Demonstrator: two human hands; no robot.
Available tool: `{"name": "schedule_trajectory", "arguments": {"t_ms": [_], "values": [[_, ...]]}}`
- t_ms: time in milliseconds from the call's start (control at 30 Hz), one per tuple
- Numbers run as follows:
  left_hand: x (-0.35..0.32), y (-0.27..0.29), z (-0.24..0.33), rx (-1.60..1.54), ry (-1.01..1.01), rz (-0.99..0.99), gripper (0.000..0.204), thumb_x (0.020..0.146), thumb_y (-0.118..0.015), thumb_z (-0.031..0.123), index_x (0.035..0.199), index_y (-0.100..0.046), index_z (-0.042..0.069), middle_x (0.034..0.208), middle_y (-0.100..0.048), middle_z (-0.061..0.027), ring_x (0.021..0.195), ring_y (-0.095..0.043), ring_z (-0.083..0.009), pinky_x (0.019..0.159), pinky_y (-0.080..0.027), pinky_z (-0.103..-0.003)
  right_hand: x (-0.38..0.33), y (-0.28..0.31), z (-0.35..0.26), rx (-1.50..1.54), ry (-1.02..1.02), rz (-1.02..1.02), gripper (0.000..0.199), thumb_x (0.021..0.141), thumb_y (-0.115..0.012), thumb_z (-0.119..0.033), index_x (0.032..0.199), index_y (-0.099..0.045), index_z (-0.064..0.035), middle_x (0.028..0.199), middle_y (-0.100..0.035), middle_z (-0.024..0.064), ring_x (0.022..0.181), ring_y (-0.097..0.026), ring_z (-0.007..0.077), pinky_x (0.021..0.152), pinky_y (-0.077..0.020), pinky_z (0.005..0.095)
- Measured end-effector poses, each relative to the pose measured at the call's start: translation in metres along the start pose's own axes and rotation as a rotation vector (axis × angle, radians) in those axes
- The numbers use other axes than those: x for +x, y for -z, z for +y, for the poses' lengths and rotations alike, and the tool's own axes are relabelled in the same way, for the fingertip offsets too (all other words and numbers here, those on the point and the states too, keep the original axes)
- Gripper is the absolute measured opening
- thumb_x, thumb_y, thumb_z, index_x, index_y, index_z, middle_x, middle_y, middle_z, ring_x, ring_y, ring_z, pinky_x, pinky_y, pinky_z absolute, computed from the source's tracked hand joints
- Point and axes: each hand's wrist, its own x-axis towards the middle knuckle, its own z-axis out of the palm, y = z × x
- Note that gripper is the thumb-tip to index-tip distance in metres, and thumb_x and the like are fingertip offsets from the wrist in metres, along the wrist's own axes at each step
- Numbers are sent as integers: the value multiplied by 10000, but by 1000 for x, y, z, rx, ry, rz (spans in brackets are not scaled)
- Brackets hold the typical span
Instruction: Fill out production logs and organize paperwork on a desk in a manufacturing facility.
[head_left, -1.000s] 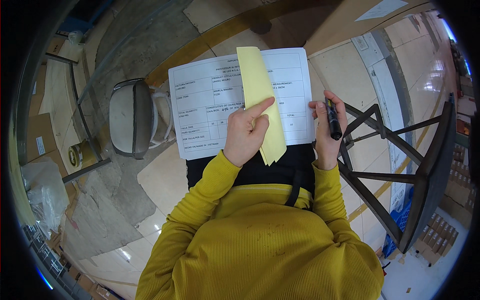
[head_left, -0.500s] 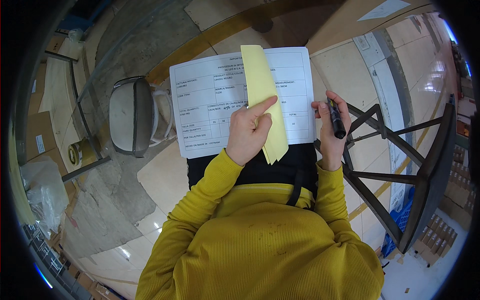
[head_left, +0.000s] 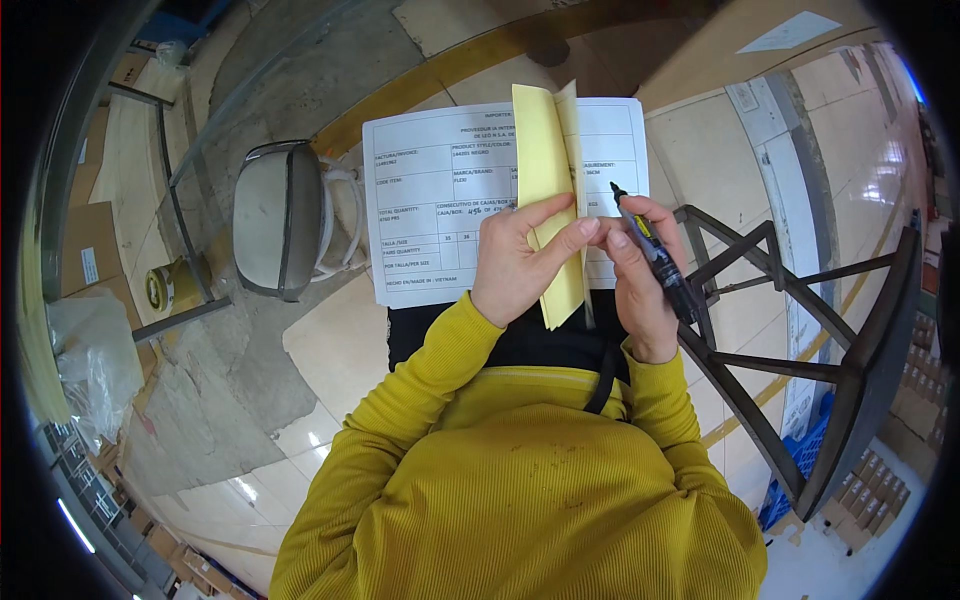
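Note:
A stack of white printed form sheets [head_left: 440, 180] lies across my lap, with handwriting in one of its boxes. Over its middle stands a narrow folded yellow sheet [head_left: 535, 130]; a second, thinner flap shows along its right edge. My left hand [head_left: 525, 250] grips the yellow sheet, its thumb stretched across the front toward the right. A black marker [head_left: 655, 255] rests slantwise in my right hand [head_left: 645, 290], its dark tip pointing up and left over the forms. The right fingertips meet the left thumb by the yellow sheet's right edge; the exact contact is hidden.
A grey padded seat [head_left: 280, 220] stands left of the papers. On the right is a dark metal-framed stool [head_left: 850, 375] lying on its side. A large cardboard box [head_left: 740, 50] is at the far right; a tape roll [head_left: 160, 288] and clear plastic [head_left: 95, 350] are at the left.
My right hand has moved left to the yellow sheet, and the marker has swung to a slant with its tip up-left. The yellow sheet has opened slightly, showing a second flap.

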Motion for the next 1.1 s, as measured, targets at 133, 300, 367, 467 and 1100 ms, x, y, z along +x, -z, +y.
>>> {"name": "schedule_trajectory", "arguments": {"t_ms": [133, 300, 367, 467, 1100], "values": [[-2, 9, 6, -92, 176, -30, 278, 826, -626, 224, 901, -649, -43, 698, -647, -135, 600, -605, -143, 563, -460, -247, 0, -2, 3, 9, -15, -20, 351, 853, -608, -136, 1139, -456, 0, 850, -626, 99, 840, -593, 141, 837, -434, 277], [-3, 15, 4, -114, 179, -48, 230, 827, -607, 178, 847, -645, -48, 648, -623, -105, 579, -574, -110, 546, -448, -244, -1, -6, 9, -78, 7, -27, 387, 860, -603, -163, 1171, -443, 2, 853, -626, 102, 846, -596, 149, 826, -441, 269], [-3, 19, 0, -122, 206, -67, 210, 821, -602, 158, 830, -641, -49, 631, -614, -96, 574, -562, -101, 545, -445, -245, 0, -7, 10, -122, 27, -23, 403, 862, -601, -178, 1183, -437, 2, 858, -624, 101, 850, -596, 151, 814, -448, 267], [-6, 29, -6, -124, 210, 34, 177, 809, -590, 121, 797, -627, -52, 618, -603, -79, 572, -545, -93, 548, -440, -244, 0, -2, 9, -69, -51, 74, 365, 858, -608, -196, 1139, -490, 5, 865, -611, 76, 803, -582, 134, 742, -460, 248], [-16, 96, -49, -967, 497, 181, 239, 864, -506, 164, 962, -583, -40, 874, -642, -108, 737, -630, -156, 679, -521, -256, 13, 1, 49, -568, 389, 287, 272, 733, -737, -114, 741, -470, -59, 686, -533, 15, 595, -484, 60, 558, -407, 205]]}}
